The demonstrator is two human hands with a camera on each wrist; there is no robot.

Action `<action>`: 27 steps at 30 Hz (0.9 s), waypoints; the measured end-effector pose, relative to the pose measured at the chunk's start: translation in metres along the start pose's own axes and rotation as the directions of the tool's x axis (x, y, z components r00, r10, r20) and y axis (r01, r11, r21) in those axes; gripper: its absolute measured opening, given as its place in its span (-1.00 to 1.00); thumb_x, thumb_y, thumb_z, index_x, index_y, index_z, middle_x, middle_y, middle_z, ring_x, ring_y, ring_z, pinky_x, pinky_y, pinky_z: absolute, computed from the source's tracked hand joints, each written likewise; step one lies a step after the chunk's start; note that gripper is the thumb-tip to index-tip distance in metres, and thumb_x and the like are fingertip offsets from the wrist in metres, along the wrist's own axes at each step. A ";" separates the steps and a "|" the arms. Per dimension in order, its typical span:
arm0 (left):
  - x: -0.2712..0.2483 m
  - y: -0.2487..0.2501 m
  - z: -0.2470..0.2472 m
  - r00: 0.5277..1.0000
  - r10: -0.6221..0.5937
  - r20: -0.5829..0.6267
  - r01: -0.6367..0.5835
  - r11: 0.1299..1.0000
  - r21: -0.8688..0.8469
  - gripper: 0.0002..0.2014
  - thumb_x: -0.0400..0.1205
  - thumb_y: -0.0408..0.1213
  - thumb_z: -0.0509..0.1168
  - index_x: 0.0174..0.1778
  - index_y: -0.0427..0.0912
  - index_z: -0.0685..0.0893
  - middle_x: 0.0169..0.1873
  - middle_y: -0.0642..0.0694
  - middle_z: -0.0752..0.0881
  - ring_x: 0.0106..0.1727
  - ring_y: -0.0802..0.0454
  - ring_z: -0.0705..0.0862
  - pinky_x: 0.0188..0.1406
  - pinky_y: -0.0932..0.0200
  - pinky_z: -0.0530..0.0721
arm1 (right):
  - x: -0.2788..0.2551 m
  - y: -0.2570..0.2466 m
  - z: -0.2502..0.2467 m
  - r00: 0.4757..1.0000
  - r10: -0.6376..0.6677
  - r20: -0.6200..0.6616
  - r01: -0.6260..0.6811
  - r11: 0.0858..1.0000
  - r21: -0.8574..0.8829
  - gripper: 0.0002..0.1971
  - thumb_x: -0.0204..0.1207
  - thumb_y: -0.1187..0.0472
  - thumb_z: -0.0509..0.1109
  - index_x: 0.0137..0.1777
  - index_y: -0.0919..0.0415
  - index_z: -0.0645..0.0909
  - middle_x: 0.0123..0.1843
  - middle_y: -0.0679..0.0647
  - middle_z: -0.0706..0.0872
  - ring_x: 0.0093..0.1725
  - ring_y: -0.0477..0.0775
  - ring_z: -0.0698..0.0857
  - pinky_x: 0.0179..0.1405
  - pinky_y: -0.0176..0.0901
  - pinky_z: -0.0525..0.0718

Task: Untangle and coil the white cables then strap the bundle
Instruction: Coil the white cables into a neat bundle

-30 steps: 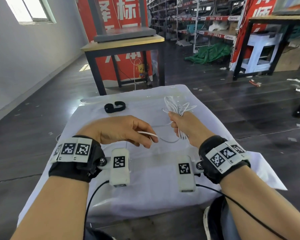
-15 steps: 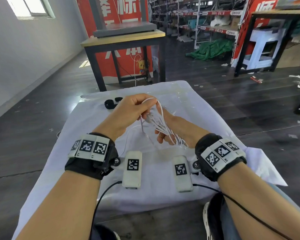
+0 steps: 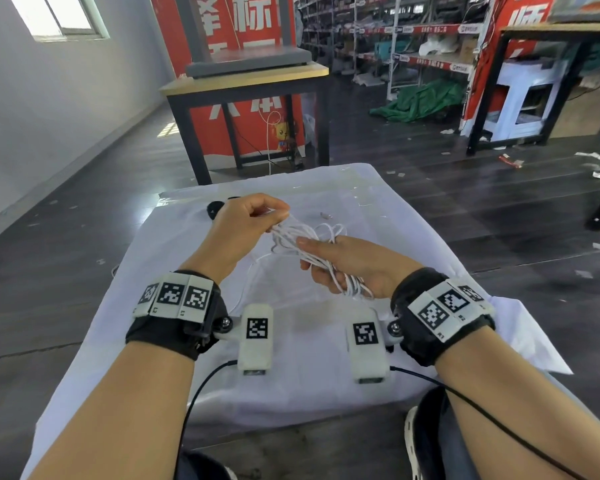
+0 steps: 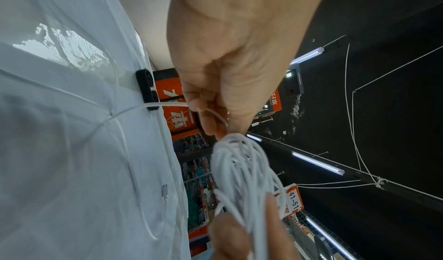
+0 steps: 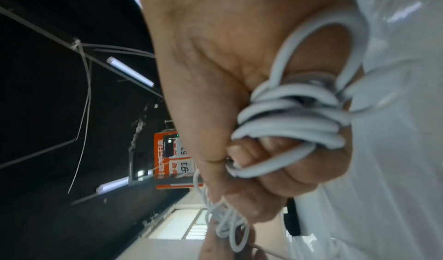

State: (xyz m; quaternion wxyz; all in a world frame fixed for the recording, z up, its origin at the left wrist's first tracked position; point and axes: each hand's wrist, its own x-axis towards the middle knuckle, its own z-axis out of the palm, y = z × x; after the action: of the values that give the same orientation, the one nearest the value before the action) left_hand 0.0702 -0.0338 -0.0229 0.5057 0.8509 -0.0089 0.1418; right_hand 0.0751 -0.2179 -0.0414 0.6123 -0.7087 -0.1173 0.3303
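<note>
A bundle of white cable loops (image 3: pixel 312 251) hangs above the white-covered table (image 3: pixel 378 209). My right hand (image 3: pixel 329 268) grips the loops in its fist; close up, the coils (image 5: pixel 290 129) cross its curled fingers. My left hand (image 3: pixel 257 220) pinches one strand (image 4: pixel 215 113) at the bundle's top end (image 4: pixel 239 162). A loose tail with a plug (image 4: pixel 165 189) trails over the cloth. A black strap (image 3: pixel 216 208) lies on the table behind my left hand, also seen as the strap (image 4: pixel 146 86) in the left wrist view.
A wooden table with black legs (image 3: pixel 246 84) stands just beyond the cloth's far edge. Another dark-framed table (image 3: pixel 547 46) is at the back right. Paper scraps litter the dark floor (image 3: pixel 499 188). My knee and shoe (image 3: pixel 426 441) sit below the near table edge.
My left hand rose from the table with a strand and laid it over the bundle's top. My right hand turned the bundle sideways and drew it nearer.
</note>
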 end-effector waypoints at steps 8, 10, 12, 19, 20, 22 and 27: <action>-0.001 -0.003 -0.001 0.999 -0.031 0.013 0.030 0.996 0.084 -0.87 0.65 -0.13 0.34 -0.06 -0.04 0.79 -0.32 0.01 0.75 -0.43 0.31 0.63 -0.46 0.58 0.46 | 0.008 -0.007 -0.012 0.995 -0.054 -0.087 0.093 0.831 0.549 -0.57 0.67 -0.13 0.16 -0.21 0.24 0.48 -0.64 -0.04 0.40 -0.70 -0.16 0.28 -0.76 -0.39 0.33; -0.001 -0.004 -0.003 0.997 -0.063 0.035 0.059 0.992 0.110 -0.86 0.64 -0.14 0.35 -0.07 -0.08 0.79 -0.32 -0.01 0.75 -0.40 0.27 0.64 -0.42 0.56 0.50 | 0.011 -0.006 -0.018 0.988 -0.027 -0.154 0.123 0.743 0.658 -0.56 0.66 -0.16 0.16 -0.23 0.21 0.47 -0.64 -0.07 0.41 -0.72 -0.16 0.30 -0.76 -0.40 0.36; -0.001 -0.006 -0.006 0.993 -0.103 0.055 0.096 0.989 0.111 -0.85 0.64 -0.15 0.35 -0.07 -0.11 0.79 -0.32 -0.01 0.74 -0.34 0.21 0.64 -0.31 0.49 0.55 | 0.013 -0.004 -0.025 0.979 0.009 -0.202 0.148 0.650 0.745 -0.53 0.61 -0.23 0.19 -0.27 0.18 0.44 -0.64 -0.08 0.41 -0.73 -0.15 0.34 -0.74 -0.41 0.39; -0.003 -0.006 -0.005 0.957 -0.217 0.190 0.199 0.974 0.110 -0.96 0.63 -0.22 0.38 -0.07 -0.07 0.72 -0.27 -0.02 0.74 -0.28 0.17 0.68 -0.13 0.30 0.61 | 0.016 0.000 -0.033 0.918 0.096 -0.384 0.280 0.527 0.802 -0.67 0.59 0.02 0.38 -0.33 0.14 0.42 -0.50 -0.03 0.57 -0.69 -0.18 0.43 -0.67 -0.41 0.49; -0.004 -0.004 -0.003 0.954 -0.215 0.208 0.200 0.975 0.093 -0.96 0.63 -0.24 0.37 -0.07 -0.08 0.72 -0.26 -0.03 0.74 -0.28 0.17 0.70 -0.07 0.27 0.62 | 0.017 0.001 -0.033 0.907 0.132 -0.399 0.284 0.509 0.813 -0.68 0.61 0.04 0.37 -0.32 0.16 0.42 -0.45 0.01 0.59 -0.68 -0.14 0.47 -0.65 -0.40 0.54; -0.005 0.000 0.000 0.955 -0.190 0.226 0.193 0.981 0.007 -0.95 0.65 -0.28 0.35 -0.05 -0.12 0.72 -0.25 -0.05 0.72 -0.27 0.15 0.76 0.02 0.22 0.69 | 0.017 0.002 -0.032 0.898 0.179 -0.403 0.287 0.457 0.842 -0.68 0.62 0.05 0.35 -0.30 0.20 0.44 -0.40 0.09 0.61 -0.57 -0.05 0.60 -0.55 -0.30 0.69; -0.012 0.012 0.007 0.919 -0.165 0.357 0.191 0.981 -0.039 -0.91 0.64 -0.31 0.36 0.01 -0.20 0.72 -0.29 -0.06 0.71 -0.36 0.17 0.73 -0.16 0.33 0.72 | 0.013 -0.002 -0.027 0.900 0.123 -0.418 0.335 0.418 0.844 -0.71 0.70 0.03 0.20 -0.13 0.24 0.35 -0.04 0.28 0.59 -0.05 0.24 0.66 -0.22 0.27 0.76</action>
State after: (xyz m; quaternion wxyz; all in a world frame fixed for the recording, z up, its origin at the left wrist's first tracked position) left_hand 0.0580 -0.0477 -0.0189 0.5376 0.8407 -0.0268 -0.0597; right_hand 0.1016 -0.2310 -0.0432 0.9247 -0.3123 0.1662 0.1403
